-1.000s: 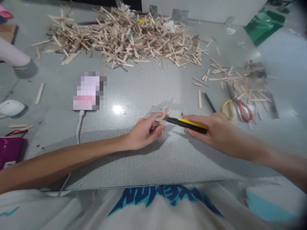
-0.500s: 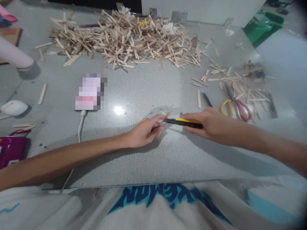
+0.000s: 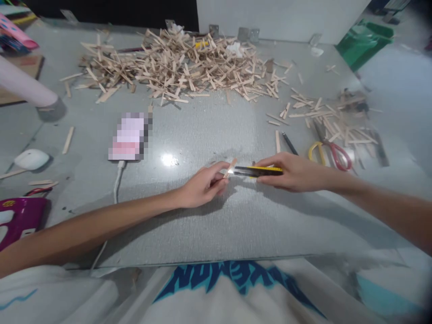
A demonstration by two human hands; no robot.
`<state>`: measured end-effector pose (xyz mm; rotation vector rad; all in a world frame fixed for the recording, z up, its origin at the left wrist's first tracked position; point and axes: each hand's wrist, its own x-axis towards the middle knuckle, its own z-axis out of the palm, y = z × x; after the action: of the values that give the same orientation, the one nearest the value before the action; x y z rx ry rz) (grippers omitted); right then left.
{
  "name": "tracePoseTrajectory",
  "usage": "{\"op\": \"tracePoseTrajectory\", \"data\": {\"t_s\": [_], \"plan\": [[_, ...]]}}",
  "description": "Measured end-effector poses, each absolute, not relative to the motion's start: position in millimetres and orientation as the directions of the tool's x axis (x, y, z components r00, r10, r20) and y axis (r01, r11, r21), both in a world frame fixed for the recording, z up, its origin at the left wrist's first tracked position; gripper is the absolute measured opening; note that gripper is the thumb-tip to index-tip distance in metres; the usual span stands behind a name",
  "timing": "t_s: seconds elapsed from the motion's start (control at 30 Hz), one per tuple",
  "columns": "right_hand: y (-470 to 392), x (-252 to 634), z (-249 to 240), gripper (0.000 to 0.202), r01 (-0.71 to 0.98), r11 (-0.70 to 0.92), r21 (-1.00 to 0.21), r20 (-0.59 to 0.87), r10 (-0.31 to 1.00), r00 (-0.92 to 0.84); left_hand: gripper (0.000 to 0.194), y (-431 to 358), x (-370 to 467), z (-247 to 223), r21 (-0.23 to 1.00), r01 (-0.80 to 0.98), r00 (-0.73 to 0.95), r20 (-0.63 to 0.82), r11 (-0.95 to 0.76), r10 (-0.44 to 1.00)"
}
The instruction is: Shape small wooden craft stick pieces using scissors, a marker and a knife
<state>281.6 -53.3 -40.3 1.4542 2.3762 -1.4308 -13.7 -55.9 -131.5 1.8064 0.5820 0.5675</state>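
Note:
My left hand pinches a short wooden stick between thumb and fingers, just above the table. My right hand grips a yellow and black box cutter that points left. Its blade touches or lies very close to the stick; the exact contact is too small to tell. Right of the box cutter lie a loose wooden stick and a dark pen. Scissors with one yellow and one red handle rest beyond my right hand.
A large heap of wooden sticks spreads along the back of the grey table. At left are a blurred-out phone on a white cable, a white mouse and a purple device. A green bin stands back right.
The view has shifted slightly, so the table's things sit a little lower. My right hand and the box cutter have moved slightly against the stick, and light now glints off the blade.

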Motion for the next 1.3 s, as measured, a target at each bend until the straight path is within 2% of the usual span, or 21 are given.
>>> {"op": "tracePoseTrajectory", "data": {"t_s": [0.1,0.2,0.43,0.53,0.63,0.7,0.8,0.87,1.03,1.3], "plan": [[-52.2,283.0,-41.1,0.045,0.693,-0.041,-0.72,-0.539,0.662,-0.521,0.027,-55.5,-14.3,-131.0,0.969,0.11,0.757,0.063,-0.222,0.651],[-52.5,283.6,-41.7,0.044,0.658,-0.167,-0.734,-0.591,0.634,-0.499,0.03,-55.1,-14.4,-131.4,0.978,0.1,0.756,0.044,-0.181,0.653],[-52.4,284.3,-43.9,0.04,0.577,-0.283,-0.766,-0.613,0.59,-0.525,0.029,-55.5,-13.5,-129.5,0.984,0.087,0.759,0.037,-0.158,0.65],[-52.2,284.2,-44.3,0.041,0.597,-0.244,-0.765,-0.603,0.599,-0.528,0.026,-55.6,-13.0,-129.0,0.98,0.101,0.753,0.038,-0.172,0.657],[-52.7,285.5,-45.7,0.042,0.631,-0.132,-0.764,-0.54,0.667,-0.514,0.03,-55.3,-13.0,-129.5,0.981,0.098,0.742,0.041,-0.168,0.67],[-55.1,286.6,-47.3,0.042,0.656,0.023,-0.754,-0.435,0.731,-0.526,0.032,-55.0,-13.2,-129.9,0.983,0.081,0.739,0.051,-0.165,0.672],[-62.6,285.8,-48.5,0.038,0.681,0.28,-0.676,-0.231,0.798,-0.557,0.033,-55.3,-13.1,-130.5,0.98,0.082,0.733,0.064,-0.182,0.677],[-68.7,283.6,-47.7,0.037,0.69,0.365,-0.625,-0.147,0.814,-0.563,0.034,-55.8,-12.8,-130.8,0.976,0.097,0.722,0.067,-0.197,0.689],[-78.8,278.8,-44.4,0.035,0.711,0.402,-0.578,-0.086,0.836,-0.542,0.031,-55.7,-12.1,-132.1,0.954,0.108,0.704,0.124,-0.278,0.699],[-97.4,270.0,-43.5,0.03,0.762,0.387,-0.519,-0.116,0.852,-0.511,0.031,-57.0,-11.8,-137.2,0.893,0.154,0.723,0.19,-0.424,0.664]]}}
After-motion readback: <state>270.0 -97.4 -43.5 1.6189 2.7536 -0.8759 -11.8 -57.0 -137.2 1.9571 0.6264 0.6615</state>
